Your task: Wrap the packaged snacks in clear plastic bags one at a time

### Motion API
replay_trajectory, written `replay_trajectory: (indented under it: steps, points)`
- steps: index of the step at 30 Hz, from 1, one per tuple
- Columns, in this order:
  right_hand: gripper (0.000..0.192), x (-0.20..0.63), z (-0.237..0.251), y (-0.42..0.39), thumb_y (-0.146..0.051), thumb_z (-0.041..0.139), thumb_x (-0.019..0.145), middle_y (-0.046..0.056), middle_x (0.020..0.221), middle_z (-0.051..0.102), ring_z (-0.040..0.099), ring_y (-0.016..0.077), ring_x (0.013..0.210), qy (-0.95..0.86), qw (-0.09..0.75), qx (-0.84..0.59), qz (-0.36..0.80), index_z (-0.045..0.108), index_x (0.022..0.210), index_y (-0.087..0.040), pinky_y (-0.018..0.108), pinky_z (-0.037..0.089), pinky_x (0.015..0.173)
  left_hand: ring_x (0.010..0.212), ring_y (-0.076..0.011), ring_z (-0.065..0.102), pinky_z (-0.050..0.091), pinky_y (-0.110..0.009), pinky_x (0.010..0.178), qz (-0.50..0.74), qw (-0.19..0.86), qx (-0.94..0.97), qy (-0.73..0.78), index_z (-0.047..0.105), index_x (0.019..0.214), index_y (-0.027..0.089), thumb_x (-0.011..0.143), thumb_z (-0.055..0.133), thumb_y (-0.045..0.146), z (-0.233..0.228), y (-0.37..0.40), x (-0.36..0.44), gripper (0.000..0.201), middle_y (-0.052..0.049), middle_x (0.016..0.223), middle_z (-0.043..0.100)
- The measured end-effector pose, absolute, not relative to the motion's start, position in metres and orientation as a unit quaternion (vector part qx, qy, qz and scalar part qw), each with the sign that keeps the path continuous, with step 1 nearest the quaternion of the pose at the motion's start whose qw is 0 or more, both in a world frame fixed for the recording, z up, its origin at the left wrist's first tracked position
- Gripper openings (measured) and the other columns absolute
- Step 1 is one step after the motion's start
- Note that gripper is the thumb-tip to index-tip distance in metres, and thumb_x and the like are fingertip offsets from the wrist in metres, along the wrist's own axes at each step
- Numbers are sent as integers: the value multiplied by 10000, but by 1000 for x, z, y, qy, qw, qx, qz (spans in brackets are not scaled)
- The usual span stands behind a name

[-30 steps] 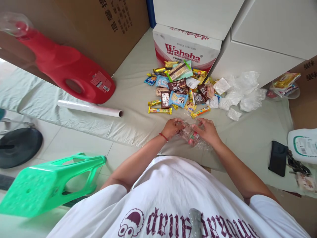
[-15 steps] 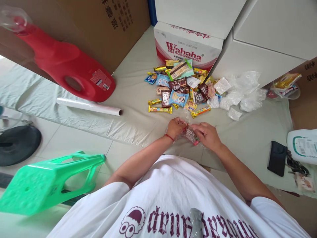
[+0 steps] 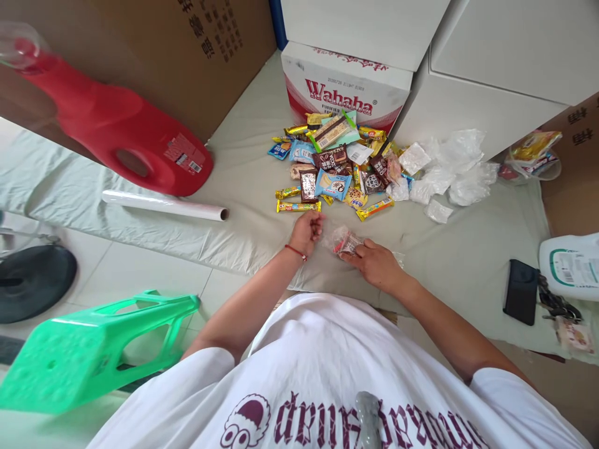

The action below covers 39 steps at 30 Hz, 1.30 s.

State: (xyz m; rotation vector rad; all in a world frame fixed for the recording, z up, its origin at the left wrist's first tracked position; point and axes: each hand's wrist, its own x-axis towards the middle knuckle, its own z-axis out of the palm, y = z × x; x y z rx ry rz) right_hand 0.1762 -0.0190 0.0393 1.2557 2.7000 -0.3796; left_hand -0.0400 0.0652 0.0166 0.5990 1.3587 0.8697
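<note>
My left hand (image 3: 306,234), with a red cord at the wrist, has its fingers curled and pinches the edge of some clear plastic film (image 3: 331,229). The film runs right from there to a small snack packet (image 3: 345,242) with red and brown parts, which it wraps at least partly. My right hand (image 3: 375,265) grips the packet's right side, thumb and fingers closed on it. Just beyond my hands lies a pile of wrapped snacks (image 3: 333,185), mixed blue, brown and yellow.
Several film-wrapped bundles (image 3: 440,178) lie right of the pile. A Wahaha carton (image 3: 349,93) stands behind. To the left are a white roll (image 3: 163,204), a red bottle (image 3: 135,137) and a green stool (image 3: 103,349). A phone (image 3: 520,292) lies at right.
My left hand has moved left, away from my right hand, drawing film out. The packet has turned and its red part now faces left. My right hand has shifted slightly left and down.
</note>
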Motion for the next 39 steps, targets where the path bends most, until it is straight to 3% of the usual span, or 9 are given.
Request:
replay_trajectory:
  steps: [3, 7, 13, 16, 19, 22, 32, 36, 39]
  points:
    - [474, 174, 39, -19, -157, 499, 1001, 117, 963, 680, 530, 274, 948, 898, 54, 418, -127, 641, 1425, -311, 354, 410, 730, 1061, -220, 590, 495, -303, 835, 415, 446, 427, 668, 621, 1127, 193, 836, 690, 521, 30, 55, -26, 444, -86, 1132, 643]
    - [476, 176, 34, -20, -164, 491, 990, 128, 954, 676, 518, 283, 946, 899, 31, 417, -129, 655, 1412, -312, 374, 439, 755, 1470, -374, 316, 338, -488, 1157, 318, 257, 643, 648, 480, 1447, 185, 701, 840, 526, 43, 46, -5, 896, -183, 1560, 418]
    - [464, 192, 26, -20, -211, 420, 1033, 94, 921, 616, 475, 243, 873, 899, -24, 402, -174, 636, 1431, -315, 355, 428, 762, 1401, -450, 365, 373, -554, 1071, 123, 332, 675, 647, 719, 837, 188, 647, 828, 260, 22, 48, -31, 231, -154, 1441, 561]
    - [404, 201, 26, -21, -332, 446, 1053, 75, 896, 587, 458, 217, 823, 900, -85, 371, -214, 659, 1396, -310, 369, 421, 798, 1207, -338, 533, 433, -427, 973, 151, 357, 678, 625, 636, 650, 190, 676, 769, 228, 19, 45, -50, 141, -101, 1201, 669]
    - [383, 205, 27, -22, -374, 481, 1049, 70, 886, 586, 465, 212, 824, 895, -113, 357, -241, 681, 1367, -297, 377, 409, 818, 765, -180, 570, 430, -289, 719, 182, 403, 670, 597, 558, 658, 203, 756, 678, 230, 30, 33, -48, 158, -5, 757, 614]
    - [380, 204, 29, -21, -381, 500, 1043, 88, 942, 616, 476, 229, 855, 895, -108, 356, -248, 687, 1360, -288, 386, 411, 821, 643, -148, 489, 360, -269, 633, 229, 395, 672, 583, 500, 648, 211, 767, 617, 166, 45, 15, -24, 173, 30, 631, 509]
    - [338, 218, 34, -32, -475, 536, 1013, 99, 1066, 665, 577, 259, 1022, 835, -207, 364, -356, 771, 1176, -294, 463, 472, 959, 847, -203, 599, 458, -314, 776, 216, 358, 731, 540, 695, 762, 205, 964, 510, 221, 29, -1, 18, 274, -60, 828, 622]
    - [450, 237, 22, -41, -551, 446, 1026, 89, 1007, 665, 607, 245, 933, 658, -326, 606, -307, 732, 1204, -253, 430, 516, 891, 923, -222, 622, 464, -318, 746, 176, 298, 716, 607, 737, 951, 230, 919, 644, 333, 24, 1, 18, 142, -74, 1035, 624]
    - [583, 245, 4, -47, -636, 644, 872, 127, 1055, 622, 566, 300, 1002, 593, -289, 722, -208, 695, 1250, -194, 493, 489, 948, 1074, -266, 610, 487, -341, 796, 169, 246, 706, 643, 652, 1250, 217, 858, 719, 377, 27, 0, 22, 428, -116, 1223, 579]
